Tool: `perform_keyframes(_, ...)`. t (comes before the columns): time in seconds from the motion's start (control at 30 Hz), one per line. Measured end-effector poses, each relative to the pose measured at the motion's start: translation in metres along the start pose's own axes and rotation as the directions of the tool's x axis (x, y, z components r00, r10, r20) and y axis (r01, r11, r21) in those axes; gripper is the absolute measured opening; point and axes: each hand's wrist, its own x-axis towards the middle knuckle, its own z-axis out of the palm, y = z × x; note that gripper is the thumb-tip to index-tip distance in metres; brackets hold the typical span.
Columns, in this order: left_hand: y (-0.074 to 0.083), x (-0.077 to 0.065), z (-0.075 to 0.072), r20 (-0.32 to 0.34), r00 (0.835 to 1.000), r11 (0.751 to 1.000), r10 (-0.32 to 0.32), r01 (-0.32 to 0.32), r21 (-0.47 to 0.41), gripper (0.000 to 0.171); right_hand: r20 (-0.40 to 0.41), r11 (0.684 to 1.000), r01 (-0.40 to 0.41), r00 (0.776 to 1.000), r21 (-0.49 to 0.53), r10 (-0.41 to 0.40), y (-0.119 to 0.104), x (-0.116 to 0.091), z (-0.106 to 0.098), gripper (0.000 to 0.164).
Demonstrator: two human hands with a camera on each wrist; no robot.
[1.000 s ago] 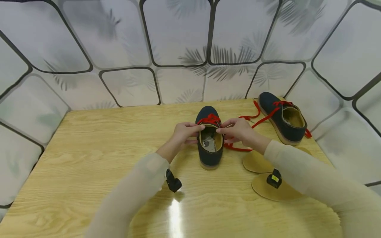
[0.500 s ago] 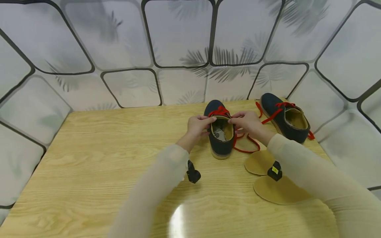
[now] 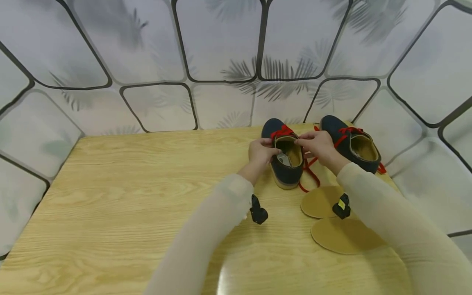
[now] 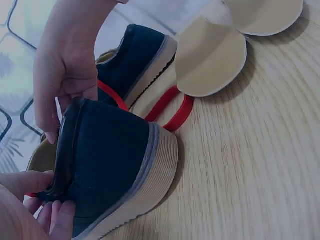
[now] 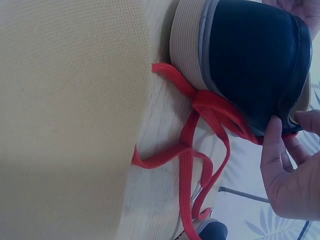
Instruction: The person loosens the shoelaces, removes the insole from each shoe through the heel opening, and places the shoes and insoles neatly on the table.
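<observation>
A dark blue shoe (image 3: 287, 175) with red laces and a tan sole stands on the wooden table, toe toward the wall. My left hand (image 3: 259, 155) pinches the left side of its opening, thumb inside the collar and fingers against the outside. On the opposite side my right hand (image 3: 320, 146) pinches the collar the same way, thumb over the edge. A pale label shows inside the shoe. In the right wrist view, loose red laces (image 5: 186, 150) trail from the shoe onto the table.
A second dark blue shoe (image 3: 363, 162) with red laces stands at the back right, near the patterned wall. Two tan insoles (image 3: 344, 237) lie flat below it, partly under my right forearm. The wooden table (image 3: 129, 196) extends to the left.
Both hands have moved the shoe rightward and a little toward the wall, close beside the second shoe. Its toe now angles further left. The grip on both sides of the collar stays.
</observation>
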Motion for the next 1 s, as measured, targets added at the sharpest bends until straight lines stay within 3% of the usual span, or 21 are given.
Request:
perform_keyframes(0.1, -0.001, -0.001, 0.003, -0.025, 0.999, 0.999, 0.024, -0.024, 0.034, 0.042, 0.004, 1.000, -0.006, 1.000, 0.011, 0.006, 0.002, 0.001, -0.001, 0.042)
perform_keyframes(0.33, -0.008, 0.001, 0.016, -0.003, 1.000, 0.996, -0.011, 0.010, -0.086, 0.040, 0.013, 0.998, -0.025, 1.000, 0.052, 0.024, 0.013, 0.003, -0.015, 0.048)
perform_keyframes(0.5, -0.008, -0.003, 0.035, 0.019, 1.000, 0.999, 0.011, -0.011, -0.038, 0.043, -0.004, 0.999, -0.024, 1.000, 0.039, 0.024, 0.023, 0.004, -0.033, 0.050)
perform_keyframes(0.63, -0.010, 0.002, 0.046, 0.063, 0.998, 1.000, -0.004, 0.003, 0.024, 0.049, -0.029, 1.000, -0.017, 0.999, 0.022, 0.018, 0.026, 0.001, -0.042, 0.048)
perform_keyframes(0.77, -0.048, 0.047, 0.057, 0.167, 0.985, 0.999, 0.035, -0.029, -0.041, 0.054, -0.056, 1.000, 0.000, 0.998, 0.010, 0.000, 0.027, -0.001, -0.044, 0.047)
perform_keyframes(0.87, -0.054, 0.051, 0.057, 0.219, 0.974, 0.998, 0.055, -0.043, -0.056, 0.058, -0.077, 0.999, 0.017, 0.997, -0.043, -0.020, 0.027, -0.003, -0.042, 0.049)
perform_keyframes(1.0, -0.015, 0.001, 0.041, 0.199, 0.979, 0.993, 0.042, -0.063, 0.097, 0.056, -0.079, 0.985, 0.050, 0.995, -0.164, -0.064, 0.024, -0.009, -0.039, 0.051)
